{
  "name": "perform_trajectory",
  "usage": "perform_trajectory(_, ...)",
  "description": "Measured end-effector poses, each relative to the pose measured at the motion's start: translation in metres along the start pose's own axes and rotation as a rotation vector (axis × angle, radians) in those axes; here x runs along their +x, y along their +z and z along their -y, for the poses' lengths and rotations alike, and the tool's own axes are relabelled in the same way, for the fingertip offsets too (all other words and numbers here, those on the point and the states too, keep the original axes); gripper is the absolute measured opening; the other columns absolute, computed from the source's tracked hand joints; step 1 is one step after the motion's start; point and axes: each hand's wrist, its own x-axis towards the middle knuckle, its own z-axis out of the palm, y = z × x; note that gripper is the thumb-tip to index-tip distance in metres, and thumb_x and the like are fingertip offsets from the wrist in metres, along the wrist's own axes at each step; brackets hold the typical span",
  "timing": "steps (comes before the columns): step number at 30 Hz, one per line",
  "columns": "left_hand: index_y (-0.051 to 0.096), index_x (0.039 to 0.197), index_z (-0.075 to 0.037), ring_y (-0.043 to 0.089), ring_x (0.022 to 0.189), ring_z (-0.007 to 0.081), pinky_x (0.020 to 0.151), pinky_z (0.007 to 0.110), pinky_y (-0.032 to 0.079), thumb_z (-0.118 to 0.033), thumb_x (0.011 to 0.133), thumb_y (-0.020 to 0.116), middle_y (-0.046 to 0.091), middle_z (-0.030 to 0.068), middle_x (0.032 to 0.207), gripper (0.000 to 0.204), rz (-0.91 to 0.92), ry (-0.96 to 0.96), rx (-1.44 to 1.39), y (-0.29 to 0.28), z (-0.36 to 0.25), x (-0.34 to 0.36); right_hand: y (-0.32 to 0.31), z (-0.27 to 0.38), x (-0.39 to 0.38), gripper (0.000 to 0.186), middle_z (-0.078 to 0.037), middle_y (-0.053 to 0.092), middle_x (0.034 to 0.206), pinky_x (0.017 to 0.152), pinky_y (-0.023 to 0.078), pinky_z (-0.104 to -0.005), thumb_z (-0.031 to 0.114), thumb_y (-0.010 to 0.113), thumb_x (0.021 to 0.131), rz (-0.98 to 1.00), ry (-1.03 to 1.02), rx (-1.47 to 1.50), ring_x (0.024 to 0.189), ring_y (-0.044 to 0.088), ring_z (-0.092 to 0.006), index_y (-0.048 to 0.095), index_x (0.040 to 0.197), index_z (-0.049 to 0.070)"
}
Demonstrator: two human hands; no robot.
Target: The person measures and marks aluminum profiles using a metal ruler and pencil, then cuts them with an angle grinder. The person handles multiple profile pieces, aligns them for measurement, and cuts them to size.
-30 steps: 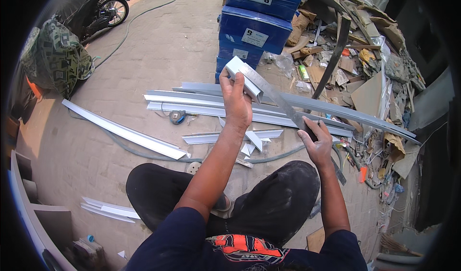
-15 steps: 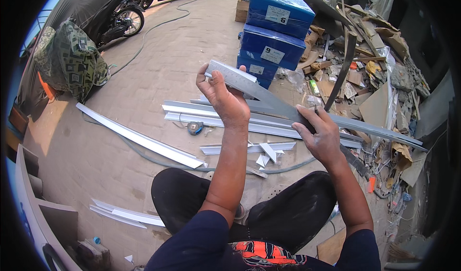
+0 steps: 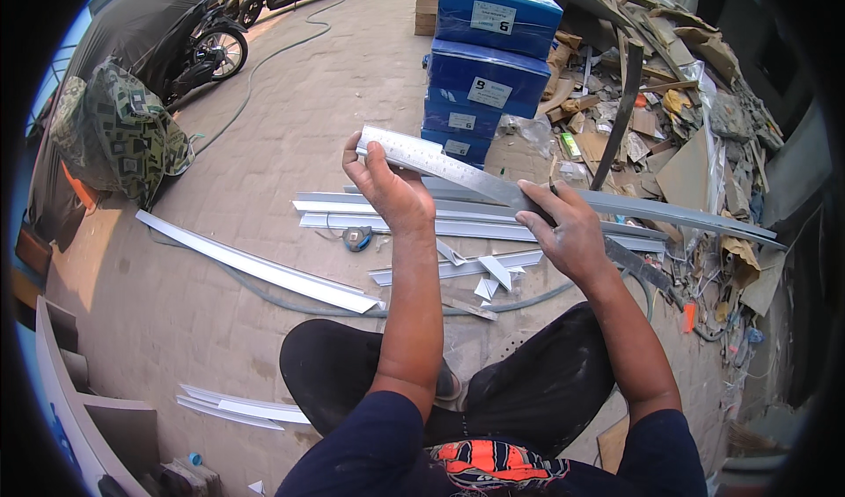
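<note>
Ruler (image 3: 440,164) held in two hands above the paved floor (image 3: 290,127)
Left hand (image 3: 390,189) grips its near end, right hand (image 3: 568,233) pinches its middle — three blue boxes (image 3: 486,66) stacked beyond, open paving leftward.

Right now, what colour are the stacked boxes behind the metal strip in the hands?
The stacked boxes are blue with small white labels, best seen in the head view.

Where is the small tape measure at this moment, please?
In the head view, the tape measure lies on the paved ground, left of the left hand, just below the left ends of the long metal strips.
</note>
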Motion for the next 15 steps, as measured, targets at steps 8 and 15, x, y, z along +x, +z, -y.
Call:
perform_trajectory(8,0.041,0.147,-0.017,0.055,0.131,0.0222,0.111,0.046,0.055,-0.027,0.112,0.056,0.051,0.0108,0.131,0.04,-0.015,-0.026,0.046,-0.007,0.008,0.001,0.007,-0.007,0.002,0.045,-0.017,0.073,0.108,0.087,0.057,-0.0425,0.023,0.084,0.095,0.004,0.023,0.013,0.096,0.072,-0.0348,0.076,0.137,0.008)
perform_trajectory(15,0.04,0.148,-0.018,0.055,0.134,0.023,0.114,0.046,0.054,-0.024,0.112,0.054,0.05,0.0121,0.135,0.039,-0.018,-0.046,0.102,-0.012,0.008,0.005,0.008,-0.008,0.005,0.043,-0.018,0.072,0.109,0.088,0.057,-0.0428,0.024,0.082,0.098,0.027,0.032,0.015,0.098,0.071,-0.0352,0.076,0.137,0.007)
